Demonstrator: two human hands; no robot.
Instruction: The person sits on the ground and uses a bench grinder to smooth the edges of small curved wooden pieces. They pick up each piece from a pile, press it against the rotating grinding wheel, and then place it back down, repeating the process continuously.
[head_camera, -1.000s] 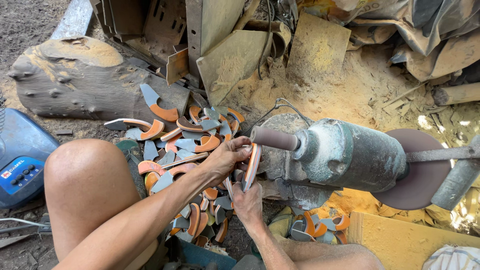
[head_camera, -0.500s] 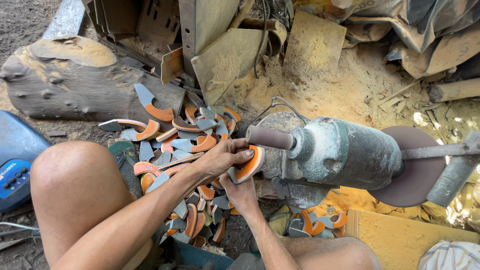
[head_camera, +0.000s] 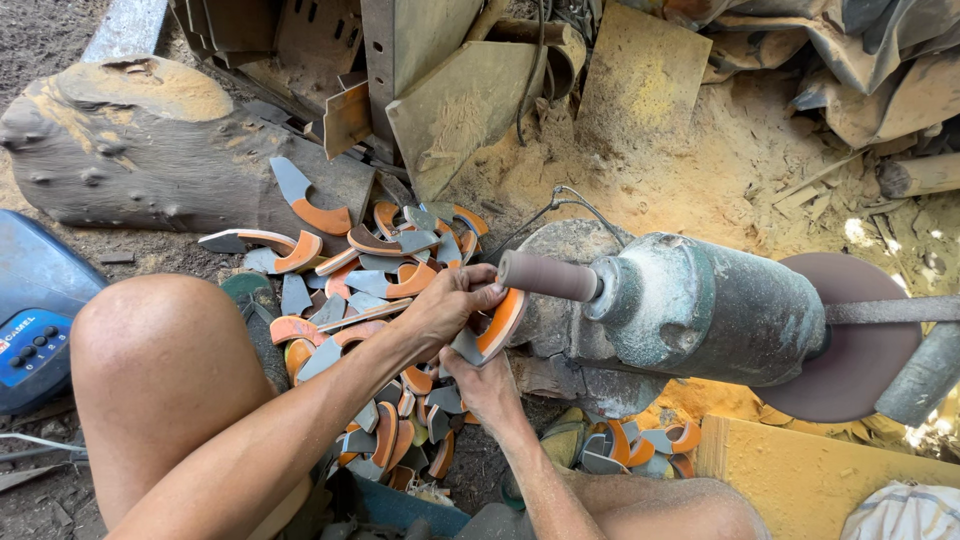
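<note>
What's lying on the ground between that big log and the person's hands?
In the head view, a heap of curved orange-and-grey pieces covers the ground between the log and the left hand.

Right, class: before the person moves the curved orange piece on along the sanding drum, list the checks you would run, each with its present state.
1. Both hands grip the curved orange piece: ok.
2. Piece sits against the sanding drum: ok.
3. Left hand fingertips clear of drum: not ok, very close.
4. Right hand below the drum, clear: ok.
5. Drum spinning: cannot tell.
6. Pile of pieces within reach: ok.
</note>
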